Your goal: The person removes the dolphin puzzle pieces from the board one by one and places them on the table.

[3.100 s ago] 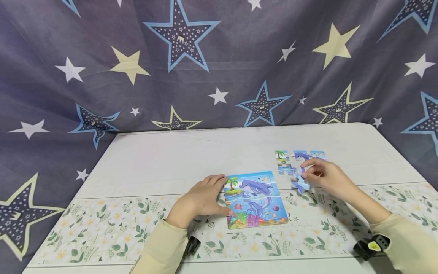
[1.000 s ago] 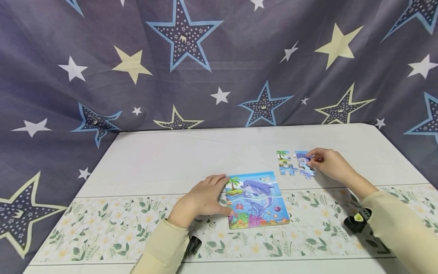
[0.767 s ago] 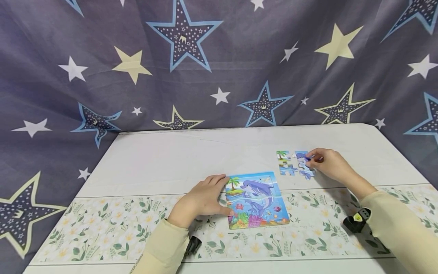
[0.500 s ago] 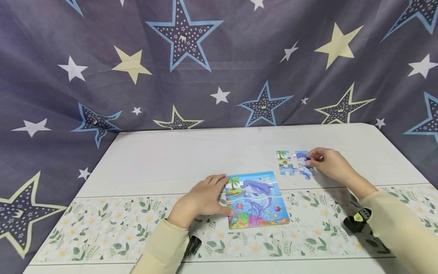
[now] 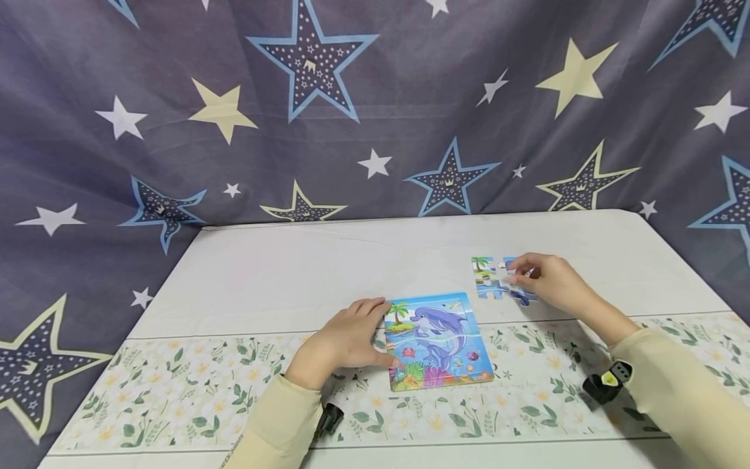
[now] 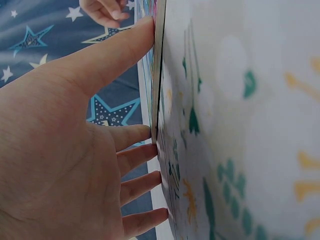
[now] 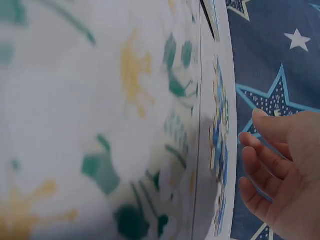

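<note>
A square dolphin jigsaw puzzle board (image 5: 436, 342) lies flat at the middle of the table. My left hand (image 5: 351, 335) rests at its left side, fingers spread; the left wrist view shows the thumb touching the board's edge (image 6: 158, 75). Behind and to the right lie loose jigsaw pieces: a palm-tree group (image 5: 486, 286) on the left, and dolphin pieces (image 5: 523, 298) partly hidden beneath my right hand (image 5: 553, 283). That hand hovers over them with loosely bent fingers. In the right wrist view a gap separates its fingers from the pieces (image 7: 220, 135), and nothing is held.
The table (image 5: 328, 267) has a white cover with a floral band (image 5: 193, 397) across its front part. A dark curtain with stars (image 5: 375, 111) hangs behind it. Dark wrist cameras (image 5: 609, 384) sit on both sleeves.
My right hand pinched a dolphin piece earlier, carried it back to the other pieces and let it go there. Now it has shifted slightly left, off the piece. My left hand stays at the board.
</note>
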Demonstrator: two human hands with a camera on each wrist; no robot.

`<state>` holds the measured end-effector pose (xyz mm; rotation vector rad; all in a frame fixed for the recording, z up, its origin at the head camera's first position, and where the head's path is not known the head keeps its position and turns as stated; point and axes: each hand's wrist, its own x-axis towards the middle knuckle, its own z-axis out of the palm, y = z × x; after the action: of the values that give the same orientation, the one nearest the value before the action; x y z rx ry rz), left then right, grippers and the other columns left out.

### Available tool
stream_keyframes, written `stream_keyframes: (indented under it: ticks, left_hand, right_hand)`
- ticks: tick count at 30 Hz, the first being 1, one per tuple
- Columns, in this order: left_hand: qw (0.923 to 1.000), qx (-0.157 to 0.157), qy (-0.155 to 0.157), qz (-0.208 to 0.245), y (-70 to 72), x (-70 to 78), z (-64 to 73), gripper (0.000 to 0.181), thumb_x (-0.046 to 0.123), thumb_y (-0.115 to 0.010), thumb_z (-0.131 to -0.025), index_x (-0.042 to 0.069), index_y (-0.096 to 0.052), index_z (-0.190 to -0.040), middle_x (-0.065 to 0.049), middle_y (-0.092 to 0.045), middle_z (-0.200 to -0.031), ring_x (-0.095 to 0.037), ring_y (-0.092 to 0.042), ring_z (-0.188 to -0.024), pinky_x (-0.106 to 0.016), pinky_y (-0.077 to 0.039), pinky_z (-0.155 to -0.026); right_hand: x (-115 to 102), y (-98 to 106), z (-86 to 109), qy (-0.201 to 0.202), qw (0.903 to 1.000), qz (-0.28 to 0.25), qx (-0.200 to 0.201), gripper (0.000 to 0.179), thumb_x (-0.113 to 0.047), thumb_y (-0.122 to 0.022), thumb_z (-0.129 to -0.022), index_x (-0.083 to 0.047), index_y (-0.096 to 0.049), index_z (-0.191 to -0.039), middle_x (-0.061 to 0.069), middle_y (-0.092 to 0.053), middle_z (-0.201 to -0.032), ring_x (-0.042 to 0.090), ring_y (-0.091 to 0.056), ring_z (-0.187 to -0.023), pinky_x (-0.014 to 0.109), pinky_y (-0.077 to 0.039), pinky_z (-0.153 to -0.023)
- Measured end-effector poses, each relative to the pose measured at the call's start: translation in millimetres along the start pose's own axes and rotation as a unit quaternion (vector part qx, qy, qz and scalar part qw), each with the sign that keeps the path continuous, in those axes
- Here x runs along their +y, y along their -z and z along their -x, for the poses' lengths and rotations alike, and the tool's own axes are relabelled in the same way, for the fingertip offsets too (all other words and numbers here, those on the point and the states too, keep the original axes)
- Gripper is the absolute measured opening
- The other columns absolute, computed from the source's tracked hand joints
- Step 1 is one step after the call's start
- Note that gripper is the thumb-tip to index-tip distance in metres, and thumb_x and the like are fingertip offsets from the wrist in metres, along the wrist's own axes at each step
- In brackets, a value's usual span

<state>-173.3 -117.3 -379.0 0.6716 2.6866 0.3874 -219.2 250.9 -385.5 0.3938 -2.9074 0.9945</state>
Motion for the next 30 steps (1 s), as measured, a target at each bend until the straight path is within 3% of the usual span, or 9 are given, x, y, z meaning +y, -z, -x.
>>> stream_keyframes:
  ticks: [13,20,30]
  left_hand:
    - [1.0000,0.000,0.004,0.001,-1.4,-0.5,-1.2,0.100,0.055,-0.076,-0.080,0.011,-0.029,-0.157,-0.007,-0.025,-0.162,-0.030,-0.022,-0.148,-0.051,-0.024,-0.117]
    - [1.0000,0.002,0.006,0.000,-2.0,-1.1,-1.4,0.100,0.055,-0.077,-0.080,0.011,-0.030,-0.157,-0.007,-0.025,-0.162,-0.030,-0.022,-0.147,-0.051,-0.024,-0.117]
    - [1.0000,0.002,0.001,-0.001,-1.5,-0.9,-1.1,0.099,0.055,-0.076,-0.081,0.011,-0.030,-0.157,-0.007,-0.025,-0.161,-0.031,-0.023,-0.147,-0.051,-0.025,-0.117]
  right_hand:
    - [-20.9,-12.4,4.3,0.041,0.9988,-0.010,-0.024,0.021,-0.008,-0.069,-0.093,0.001,-0.069,-0.112,0.008,-0.068,-0.092,0.018,-0.059,-0.069,0.028,-0.043,-0.050]
    - [-33.8,-21.2,7.0,0.068,0.9974,-0.017,-0.017,0.017,-0.010,-0.073,-0.090,-0.002,-0.072,-0.106,0.004,-0.069,-0.089,0.015,-0.059,-0.070,0.027,-0.045,-0.051]
    - [-48.5,-32.6,13.6,0.077,0.9944,-0.048,-0.054,0.016,-0.013,-0.071,-0.092,-0.007,-0.071,-0.107,-0.001,-0.065,-0.084,0.014,-0.056,-0.067,0.027,-0.042,-0.049]
